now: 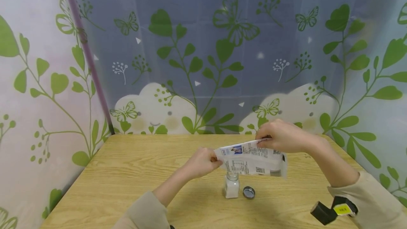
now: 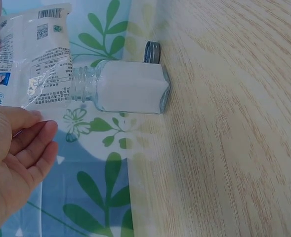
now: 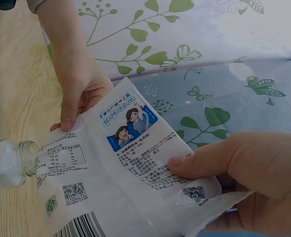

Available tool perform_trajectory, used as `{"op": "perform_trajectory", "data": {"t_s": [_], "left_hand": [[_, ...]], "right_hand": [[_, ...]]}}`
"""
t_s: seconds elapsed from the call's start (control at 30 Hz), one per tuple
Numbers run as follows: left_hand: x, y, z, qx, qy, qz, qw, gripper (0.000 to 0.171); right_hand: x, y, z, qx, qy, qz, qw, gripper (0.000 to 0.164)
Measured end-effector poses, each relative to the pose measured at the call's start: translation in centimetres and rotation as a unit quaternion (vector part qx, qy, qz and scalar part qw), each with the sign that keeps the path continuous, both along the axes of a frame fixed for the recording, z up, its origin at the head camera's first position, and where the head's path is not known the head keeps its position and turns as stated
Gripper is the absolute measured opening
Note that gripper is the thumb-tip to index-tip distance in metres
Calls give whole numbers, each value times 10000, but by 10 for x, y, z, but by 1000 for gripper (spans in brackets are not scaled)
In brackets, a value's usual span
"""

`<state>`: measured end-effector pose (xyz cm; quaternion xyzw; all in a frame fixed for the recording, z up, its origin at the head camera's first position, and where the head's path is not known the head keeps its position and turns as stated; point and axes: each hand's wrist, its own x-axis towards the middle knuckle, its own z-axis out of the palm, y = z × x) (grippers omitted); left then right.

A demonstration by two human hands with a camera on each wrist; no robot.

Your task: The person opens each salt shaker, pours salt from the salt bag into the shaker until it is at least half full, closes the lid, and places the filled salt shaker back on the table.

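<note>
Both hands hold a white printed plastic bag [image 1: 251,162] behind and above a small glass jar [image 1: 231,186]. My left hand [image 1: 201,162] pinches the bag's left corner between thumb and fingers. At its upper right edge, my right hand [image 1: 281,137] grips it, thumb on the printed side, as the right wrist view shows. Chinese text, a blue picture of two cartoon figures and square codes cover the bag [image 3: 120,168]. White contents fill the jar [image 2: 130,88] up to its shoulder; its threaded mouth is uncovered. A grey metal lid [image 1: 249,192] lies right beside it, hollow side up.
The wood-grain table [image 1: 127,172] spreads around the jar. A patterned curtain [image 1: 203,63] with leaves and butterflies closes off the back and both sides. A black device with a yellow label [image 1: 343,209] sits at the right sleeve.
</note>
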<state>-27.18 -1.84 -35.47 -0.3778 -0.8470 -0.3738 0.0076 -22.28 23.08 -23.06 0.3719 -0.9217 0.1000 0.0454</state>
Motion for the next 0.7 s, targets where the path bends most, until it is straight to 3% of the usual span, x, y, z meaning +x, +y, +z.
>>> {"op": "perform_trajectory", "data": {"t_s": [0.7], "left_hand": [[-1, 0, -1, 20, -17, 13, 10000, 14]], "right_hand": [[0, 0, 2, 37, 26, 41, 10000, 9]]}}
